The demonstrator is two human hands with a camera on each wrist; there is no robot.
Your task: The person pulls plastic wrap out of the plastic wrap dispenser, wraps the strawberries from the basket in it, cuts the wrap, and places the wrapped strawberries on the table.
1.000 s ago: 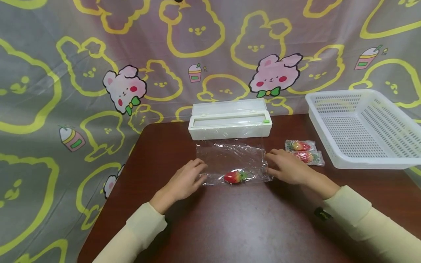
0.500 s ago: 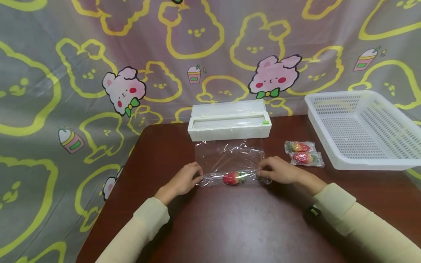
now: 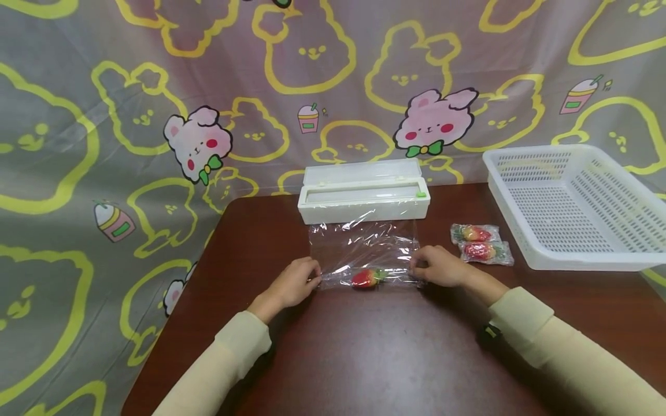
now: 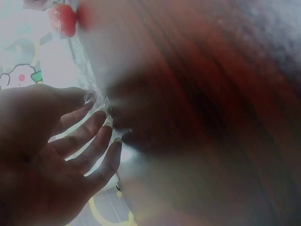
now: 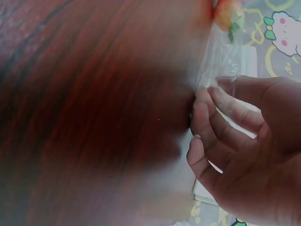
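Note:
A sheet of clear plastic wrap (image 3: 364,245) stretches forward from the white wrap dispenser box (image 3: 364,212). On its near edge lies a red strawberry (image 3: 366,278) with green leaves, the film partly folded over it. My left hand (image 3: 295,282) pinches the film's left near corner between thumb and fingertips, as the left wrist view also shows at the hand (image 4: 70,141). My right hand (image 3: 442,267) pinches the opposite corner; in the right wrist view the gathered film (image 5: 214,66) runs from these fingertips toward the strawberry (image 5: 229,14).
Two wrapped strawberries (image 3: 481,242) lie right of the film. A white perforated basket (image 3: 531,254) stands at the back right. The dispenser's lid (image 3: 362,171) is raised, and a green slider (image 3: 420,195) sits at its right end. A patterned curtain (image 3: 343,75) hangs behind the brown table (image 3: 359,358).
Both hands have closed on the film's near corners, the right one moving inward. The film's near edge has come up over the strawberry, which has shifted slightly left and away from me.

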